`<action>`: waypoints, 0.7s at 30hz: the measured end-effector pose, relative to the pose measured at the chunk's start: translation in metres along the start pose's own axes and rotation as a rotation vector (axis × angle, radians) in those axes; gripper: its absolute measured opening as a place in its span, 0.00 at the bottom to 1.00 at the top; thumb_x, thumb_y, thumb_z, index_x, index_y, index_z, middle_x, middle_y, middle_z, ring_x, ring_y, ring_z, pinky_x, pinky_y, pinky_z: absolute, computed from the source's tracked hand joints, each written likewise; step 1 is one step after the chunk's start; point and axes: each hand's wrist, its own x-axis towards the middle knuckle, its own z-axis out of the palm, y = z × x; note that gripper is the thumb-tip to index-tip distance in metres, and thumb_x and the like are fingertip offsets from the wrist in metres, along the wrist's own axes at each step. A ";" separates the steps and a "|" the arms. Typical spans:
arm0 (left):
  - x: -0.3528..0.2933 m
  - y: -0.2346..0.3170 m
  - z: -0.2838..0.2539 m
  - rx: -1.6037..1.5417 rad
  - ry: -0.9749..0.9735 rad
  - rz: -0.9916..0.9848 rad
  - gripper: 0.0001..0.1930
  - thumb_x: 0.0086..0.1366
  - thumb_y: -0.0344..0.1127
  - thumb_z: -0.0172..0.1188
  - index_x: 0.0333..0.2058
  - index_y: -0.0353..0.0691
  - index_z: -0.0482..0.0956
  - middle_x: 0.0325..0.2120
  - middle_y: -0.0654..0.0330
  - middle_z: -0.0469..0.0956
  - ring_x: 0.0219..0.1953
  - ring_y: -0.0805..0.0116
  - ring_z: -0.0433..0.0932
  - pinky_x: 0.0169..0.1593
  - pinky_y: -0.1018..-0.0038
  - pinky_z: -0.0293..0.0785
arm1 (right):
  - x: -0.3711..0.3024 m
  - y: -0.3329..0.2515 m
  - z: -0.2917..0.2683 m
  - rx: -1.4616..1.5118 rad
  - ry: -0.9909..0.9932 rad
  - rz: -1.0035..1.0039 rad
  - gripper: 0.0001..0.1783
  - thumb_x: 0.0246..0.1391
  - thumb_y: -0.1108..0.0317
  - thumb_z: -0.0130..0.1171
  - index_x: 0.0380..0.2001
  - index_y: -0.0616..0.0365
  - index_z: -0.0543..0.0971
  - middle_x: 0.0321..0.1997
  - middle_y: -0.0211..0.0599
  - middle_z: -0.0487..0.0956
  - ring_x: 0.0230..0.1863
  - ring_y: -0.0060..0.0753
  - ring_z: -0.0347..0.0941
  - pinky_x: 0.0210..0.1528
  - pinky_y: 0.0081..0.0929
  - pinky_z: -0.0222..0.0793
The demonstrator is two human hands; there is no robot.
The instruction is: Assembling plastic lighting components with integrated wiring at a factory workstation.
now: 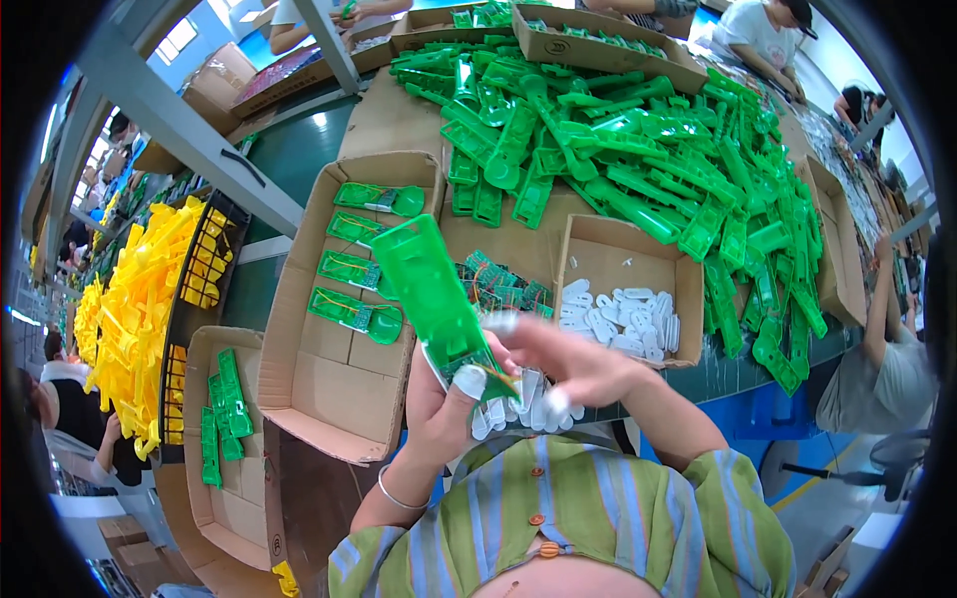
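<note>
My left hand (444,394) is closed around the lower end of a green plastic housing (431,284), tilted up and to the left. White covers wrap its fingertips. Part of a circuit board with thin wires shows at the housing's lower end. Beside that end is my right hand (588,367), blurred by motion, its fingers apart and nothing visible in them. Behind the hands lies a cluster of green circuit boards (503,284) with wires. Small white plastic pieces (528,404) lie just in front of me, partly hidden by my hands.
A cardboard tray (344,399) at left holds several green housings; another (239,498) has green parts. A box (688,279) of white pieces stands right, below a large green housing pile (618,149). Yellow parts (150,309) fill a black crate far left. Other people work around.
</note>
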 end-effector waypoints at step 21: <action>0.006 0.010 -0.010 0.098 0.032 -0.124 0.20 0.59 0.23 0.54 0.50 0.33 0.62 0.39 0.56 0.72 0.40 0.71 0.73 0.44 0.72 0.72 | 0.016 -0.055 0.012 -1.123 0.639 -0.495 0.11 0.52 0.74 0.54 0.39 0.65 0.70 0.34 0.41 0.71 0.30 0.33 0.72 0.32 0.24 0.68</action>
